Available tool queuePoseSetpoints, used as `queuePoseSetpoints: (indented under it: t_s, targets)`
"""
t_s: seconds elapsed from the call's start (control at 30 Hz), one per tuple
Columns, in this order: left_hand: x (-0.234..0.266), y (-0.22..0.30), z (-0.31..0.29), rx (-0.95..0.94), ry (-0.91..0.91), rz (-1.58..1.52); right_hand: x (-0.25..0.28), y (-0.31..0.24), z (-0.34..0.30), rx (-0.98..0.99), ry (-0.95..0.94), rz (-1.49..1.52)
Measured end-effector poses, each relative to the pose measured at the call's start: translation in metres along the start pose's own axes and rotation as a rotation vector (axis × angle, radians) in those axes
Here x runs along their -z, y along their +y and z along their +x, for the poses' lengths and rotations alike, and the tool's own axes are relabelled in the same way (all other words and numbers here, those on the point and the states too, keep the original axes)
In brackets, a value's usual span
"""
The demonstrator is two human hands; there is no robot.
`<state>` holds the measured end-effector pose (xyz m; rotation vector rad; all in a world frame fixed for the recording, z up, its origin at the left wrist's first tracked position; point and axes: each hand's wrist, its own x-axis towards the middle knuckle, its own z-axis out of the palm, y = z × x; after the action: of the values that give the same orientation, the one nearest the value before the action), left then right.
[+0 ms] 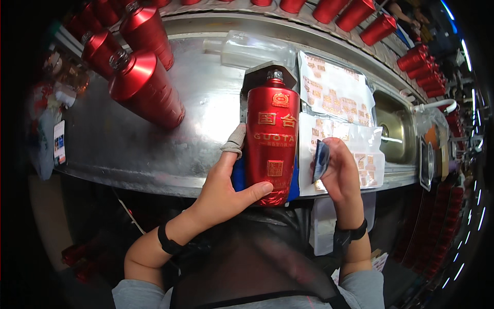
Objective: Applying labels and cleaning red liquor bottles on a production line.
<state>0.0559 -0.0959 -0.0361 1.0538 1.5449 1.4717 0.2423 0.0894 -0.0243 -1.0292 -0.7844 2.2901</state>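
One red bottle (271,139), two label sheets (337,87).

2 white label sheets (337,87) w/ gold stickers right of red bottle (271,139); small card (59,141) far left.

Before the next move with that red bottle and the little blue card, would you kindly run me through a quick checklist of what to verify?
1. Left hand steadies the red glossy bottle with gold markings: ok, thumb across its lower end, fingers along its side.
2. Bottle lies flat on the metal worktable: ok, neck pointing away from the person.
3. Right hand holds the small dark blue card: ok, pinched at the fingertips.
4. Card is apart from the bottle: ok, a gap shows.
5. White sheets of gold labels within reach: ok, just right of the bottle.
6. Which face of the card is up: cannot tell.
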Motion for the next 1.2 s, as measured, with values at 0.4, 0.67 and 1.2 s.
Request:
queuePoseSetpoints:
  t_s: [0.4,0.67,1.2]
  targets:
    - [0.001,0.003,-0.001,0.002,0.001,-0.058,-0.084,0.002,-0.024,1.131,-0.211,-1.275]
    - [0.005,0.000,-0.002,-0.045,0.019,-0.016,-0.078,-0.003,-0.030,1.233,-0.438,-1.377]
    - [0.012,-0.011,-0.002,-0.056,-0.070,-0.092,-0.066,0.016,-0.058,1.234,-0.820,-1.413]
